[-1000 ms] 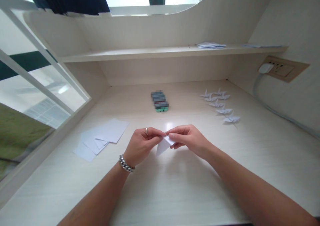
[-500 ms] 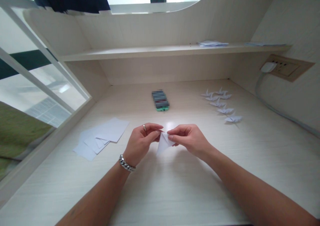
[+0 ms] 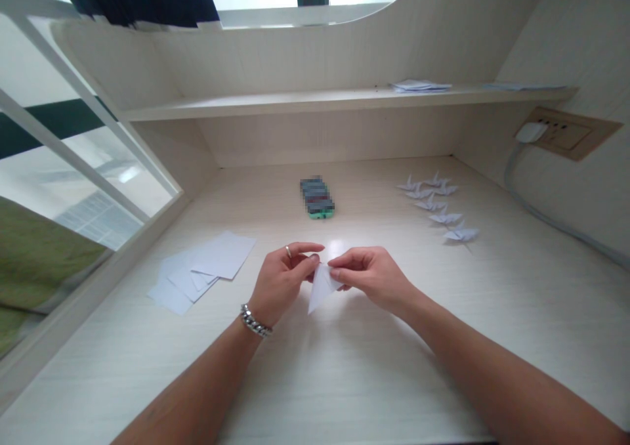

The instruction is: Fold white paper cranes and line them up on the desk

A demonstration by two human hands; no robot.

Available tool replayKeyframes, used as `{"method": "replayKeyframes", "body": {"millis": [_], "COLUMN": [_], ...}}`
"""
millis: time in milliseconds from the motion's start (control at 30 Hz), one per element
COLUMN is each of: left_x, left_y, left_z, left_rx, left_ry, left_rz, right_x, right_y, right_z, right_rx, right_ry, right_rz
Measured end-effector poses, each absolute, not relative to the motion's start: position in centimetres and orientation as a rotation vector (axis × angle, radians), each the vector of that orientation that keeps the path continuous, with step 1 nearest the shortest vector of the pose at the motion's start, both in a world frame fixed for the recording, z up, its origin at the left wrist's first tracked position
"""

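Note:
A small folded white paper piece (image 3: pixel 321 288) hangs point down just above the pale desk (image 3: pixel 344 366). My left hand (image 3: pixel 283 281), with a ring and a metal bracelet, pinches its top left edge. My right hand (image 3: pixel 374 275) pinches its top right edge, fingers curled. Both hands meet at the middle of the desk.
Several loose white paper sheets (image 3: pixel 201 271) lie to the left. A row of folded paper cranes (image 3: pixel 438 205) stands at the right back. A phone in a green case (image 3: pixel 317 199) lies at the back centre. More paper (image 3: pixel 420 86) rests on the shelf. A cable (image 3: pixel 546 218) runs along the right wall.
The left index finger has lifted and stretched out over the paper. The paper's upper flap has been drawn together, so the piece looks narrower. Both hands stay in the same spot.

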State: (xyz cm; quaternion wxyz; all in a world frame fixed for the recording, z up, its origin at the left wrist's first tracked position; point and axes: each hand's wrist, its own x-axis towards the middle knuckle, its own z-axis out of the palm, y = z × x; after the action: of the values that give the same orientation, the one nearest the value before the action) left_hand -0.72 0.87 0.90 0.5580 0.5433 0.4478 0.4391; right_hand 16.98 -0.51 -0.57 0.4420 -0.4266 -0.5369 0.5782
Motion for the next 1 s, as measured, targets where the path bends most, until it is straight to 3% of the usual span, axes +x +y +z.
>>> {"method": "replayKeyframes", "body": {"millis": [1000], "left_x": [-0.93], "left_y": [0.96], "left_z": [0.65], "left_rx": [1.387], "left_ry": [1.073], "left_rz": [1.005], "right_x": [17.13], "right_y": [-0.38], "right_z": [-0.86], "right_rx": [-1.044], "right_ry": [-1.352], "right_rz": [1.488]}}
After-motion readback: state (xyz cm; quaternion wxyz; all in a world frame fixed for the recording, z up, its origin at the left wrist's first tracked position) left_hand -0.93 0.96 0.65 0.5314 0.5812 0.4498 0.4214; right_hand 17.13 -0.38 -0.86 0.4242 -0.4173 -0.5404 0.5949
